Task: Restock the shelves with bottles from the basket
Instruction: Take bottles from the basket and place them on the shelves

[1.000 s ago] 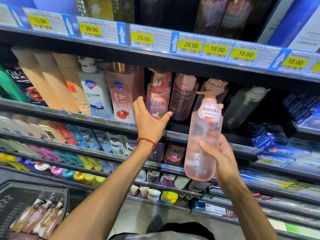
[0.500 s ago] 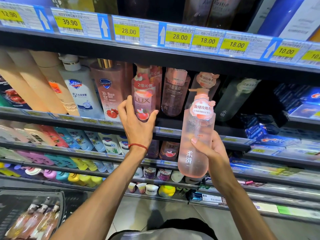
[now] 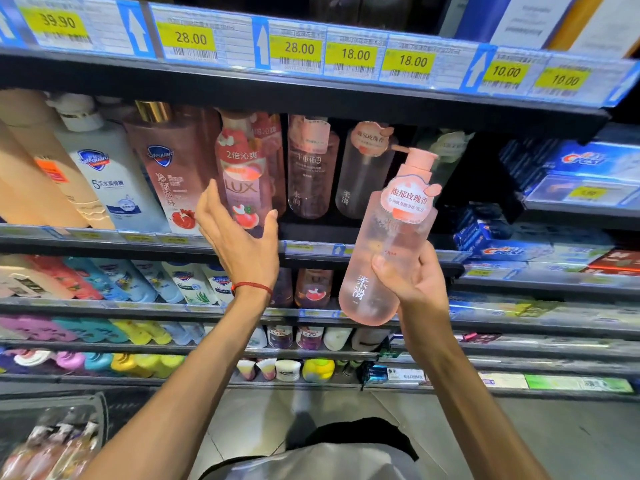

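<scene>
A: So, where is the bottle right now?
B: The pink pump bottle (image 3: 388, 244) is in the air in front of the shelf (image 3: 311, 233). The right hand (image 3: 412, 275) grips it, fingers and thumb curled round its lower half. It leans with the pump head to the right, and its base hangs below the shelf's front edge.
A: And the other hand?
B: The left hand (image 3: 239, 237) is open, fingers straight and spread, raised before the LUX bottle (image 3: 242, 181) that stands at the front edge of that shelf. Whether it touches the bottle I cannot tell. A red cord (image 3: 251, 287) circles that wrist.
A: Is one like the held bottle on the shelf already?
B: Yes, a matching bottle (image 3: 363, 174) with the same round pink tag stands further back, right of the LUX bottle, with a rosy bottle (image 3: 311, 168) between them. Left of the LUX bottle stand a pink Safeguard bottle (image 3: 169, 174) and a white Safeguard bottle (image 3: 110, 181).
A: The basket?
B: The basket (image 3: 102, 415) sits low on the left, with more pink bottles (image 3: 52, 452) lying inside, blurred. Yellow price tags (image 3: 298, 48) line the front edge of the shelf above
</scene>
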